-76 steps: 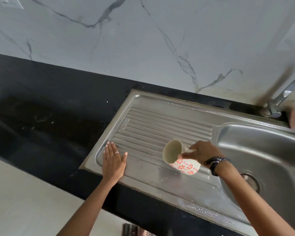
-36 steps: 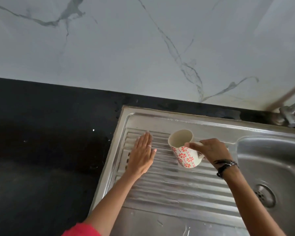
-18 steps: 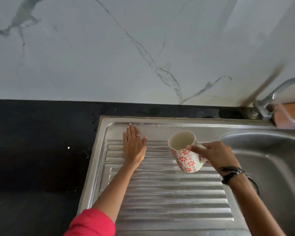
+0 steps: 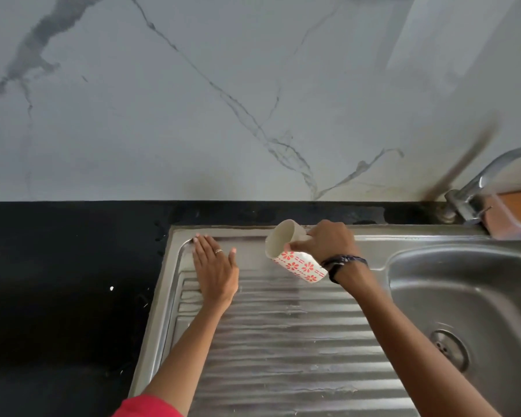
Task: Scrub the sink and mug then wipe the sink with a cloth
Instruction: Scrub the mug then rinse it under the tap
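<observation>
Against the frame half a second earlier, the mug [image 4: 295, 254] is no longer near upright: it is tipped well over, mouth turned toward the left of the frame, raised above the upper strip of the draining board [image 4: 283, 341]. The right hand [image 4: 328, 242] grips it from the handle side, fingers curled round it, thumb on the rim; a dark band sits on that wrist. The left hand [image 4: 215, 270] has slid up toward the upper left corner of the sink [image 4: 463, 296] unit and lies flat, fingers straight and together, pressing the metal and holding nothing; a ring shows on one finger. The basin, with its drain [image 4: 450, 349], fills the right of the frame, well apart from both hands. The tap [image 4: 475, 188] stands at the upper right edge, with an orange item behind it, too blurred to identify. Black countertop [image 4: 57, 296] borders the unit at left and along the top, below the marble wall [image 4: 193, 100]. The ribbed board in the lower centre is crossed only by the two forearms.
</observation>
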Available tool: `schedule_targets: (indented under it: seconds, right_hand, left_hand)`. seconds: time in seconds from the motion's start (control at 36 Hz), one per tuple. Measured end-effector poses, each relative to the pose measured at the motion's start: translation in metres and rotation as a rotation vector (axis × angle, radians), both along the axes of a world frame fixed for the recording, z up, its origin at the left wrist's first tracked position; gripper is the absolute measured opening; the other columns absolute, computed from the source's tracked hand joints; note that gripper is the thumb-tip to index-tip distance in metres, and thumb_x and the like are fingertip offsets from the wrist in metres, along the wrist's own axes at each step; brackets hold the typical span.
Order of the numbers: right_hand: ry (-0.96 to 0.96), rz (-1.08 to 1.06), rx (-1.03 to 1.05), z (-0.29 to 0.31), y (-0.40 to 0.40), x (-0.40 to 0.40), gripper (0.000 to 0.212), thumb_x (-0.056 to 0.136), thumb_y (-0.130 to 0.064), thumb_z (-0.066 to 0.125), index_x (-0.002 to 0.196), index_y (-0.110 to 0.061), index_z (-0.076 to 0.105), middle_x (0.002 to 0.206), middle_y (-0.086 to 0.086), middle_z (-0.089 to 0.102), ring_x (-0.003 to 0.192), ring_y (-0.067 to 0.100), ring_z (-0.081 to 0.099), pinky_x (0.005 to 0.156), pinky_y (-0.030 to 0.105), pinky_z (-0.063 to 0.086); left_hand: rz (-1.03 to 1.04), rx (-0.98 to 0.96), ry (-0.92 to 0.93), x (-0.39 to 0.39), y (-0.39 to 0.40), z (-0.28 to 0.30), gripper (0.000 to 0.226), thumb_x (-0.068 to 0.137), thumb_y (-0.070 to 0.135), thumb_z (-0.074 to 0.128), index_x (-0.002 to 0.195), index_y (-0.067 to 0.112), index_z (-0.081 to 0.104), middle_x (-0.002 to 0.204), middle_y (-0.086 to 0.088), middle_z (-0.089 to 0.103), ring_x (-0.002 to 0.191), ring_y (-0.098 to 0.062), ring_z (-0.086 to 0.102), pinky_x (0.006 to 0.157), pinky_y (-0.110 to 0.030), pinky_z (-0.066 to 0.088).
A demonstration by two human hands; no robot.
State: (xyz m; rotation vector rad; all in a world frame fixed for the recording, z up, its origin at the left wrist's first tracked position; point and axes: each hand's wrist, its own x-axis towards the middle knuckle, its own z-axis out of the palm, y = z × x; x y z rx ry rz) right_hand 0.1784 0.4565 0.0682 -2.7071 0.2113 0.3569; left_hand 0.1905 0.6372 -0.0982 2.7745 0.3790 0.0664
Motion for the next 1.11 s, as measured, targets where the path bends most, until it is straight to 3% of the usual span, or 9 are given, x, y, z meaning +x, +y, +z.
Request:
schedule_targets:
  seconds: [0.11,0.25,0.36,0.47,0.58,0.69,0.81,0.94,1.11]
  right_hand:
    - [-0.016,-0.054,0.017,-0.003,0.002,0.018,0.040,0.077,-0.043,0.068,0.094,-0.007,0.069,0.094,0.009,0.068,0.085,0.024,0.061,0.047,0.020,0.030]
    - [-0.022,-0.167,0.069,-0.009,-0.023,0.019,0.043,0.076,-0.045,0.069,0.093,-0.006,0.070,0.090,0.011,0.068,0.082,0.024,0.060,0.047,0.021,0.030]
    - [-0.056,-0.259,0.090,-0.009,-0.055,0.006,0.038,0.081,-0.047,0.064,0.097,-0.013,0.073,0.074,0.003,0.058,0.062,0.013,0.050,0.047,0.020,0.029]
    - [-0.092,-0.333,0.049,-0.005,-0.087,-0.003,0.029,0.081,-0.045,0.065,0.079,-0.016,0.071,0.067,0.002,0.056,0.064,0.019,0.052,0.048,0.022,0.028]
    - [-0.074,-0.344,-0.071,-0.003,-0.102,0.000,0.040,0.082,-0.047,0.062,0.105,-0.015,0.070,0.091,0.009,0.068,0.076,0.019,0.051,0.061,0.024,0.035]
    - [-0.019,-0.344,-0.159,-0.007,-0.107,0.010,0.046,0.077,-0.046,0.068,0.106,-0.010,0.068,0.090,0.009,0.066,0.080,0.021,0.057,0.060,0.022,0.038]
    - [-0.015,-0.353,-0.181,-0.010,-0.109,0.018,0.045,0.077,-0.043,0.070,0.106,-0.008,0.067,0.101,0.011,0.068,0.096,0.026,0.063,0.069,0.026,0.042]
    - [-0.095,-0.417,-0.062,-0.012,-0.125,0.005,0.043,0.079,-0.045,0.067,0.108,-0.013,0.069,0.093,0.010,0.068,0.082,0.022,0.058,0.063,0.025,0.036]
    - [-0.235,-0.556,0.238,-0.016,-0.136,-0.020,0.043,0.076,-0.047,0.070,0.050,-0.017,0.053,0.053,0.001,0.050,0.059,0.019,0.049,0.049,0.025,0.028]
  left_hand:
    - [-0.105,0.001,0.002,0.004,-0.027,-0.002,0.074,0.093,0.052,0.000,0.141,-0.002,-0.013,0.152,-0.021,-0.014,0.143,-0.030,-0.009,0.116,-0.036,-0.008]
    - [-0.477,-0.094,-0.035,0.003,-0.067,-0.005,0.089,0.076,0.062,-0.028,0.144,0.007,-0.010,0.152,-0.013,-0.016,0.143,-0.022,-0.011,0.117,-0.032,-0.006]
    - [-0.666,-0.150,-0.055,-0.001,-0.098,-0.003,0.080,0.095,0.050,-0.009,0.143,-0.004,0.028,0.150,-0.020,0.025,0.141,-0.027,0.023,0.114,-0.043,0.026]
    - [-0.336,-0.160,-0.117,-0.002,-0.107,-0.005,0.066,0.099,0.042,0.007,0.143,-0.005,0.020,0.150,-0.022,0.022,0.140,-0.030,0.024,0.115,-0.041,0.020]
    - [-0.144,-0.131,-0.026,0.003,-0.115,0.002,0.069,0.092,0.040,0.022,0.136,-0.012,0.030,0.144,-0.029,0.031,0.133,-0.038,0.035,0.109,-0.048,0.027]
    - [-0.305,-0.113,-0.007,0.004,-0.139,-0.004,0.069,0.095,0.044,0.014,0.140,-0.008,0.025,0.148,-0.024,0.025,0.137,-0.034,0.028,0.112,-0.044,0.020]
    - [-0.608,-0.080,0.016,0.010,-0.163,-0.004,0.073,0.084,0.048,-0.010,0.144,0.005,-0.007,0.150,-0.010,-0.016,0.143,-0.021,-0.009,0.116,-0.033,-0.007]
    - [-0.894,-0.256,0.068,0.024,-0.171,0.005,0.053,0.102,0.032,0.022,0.150,0.020,0.004,0.157,-0.001,0.000,0.144,-0.012,-0.003,0.119,-0.037,0.003]
    - [-0.782,-0.455,-0.011,0.001,-0.137,0.009,0.052,0.102,0.036,0.018,0.147,0.021,-0.001,0.155,0.007,-0.006,0.139,0.001,-0.012,0.115,-0.021,-0.010]
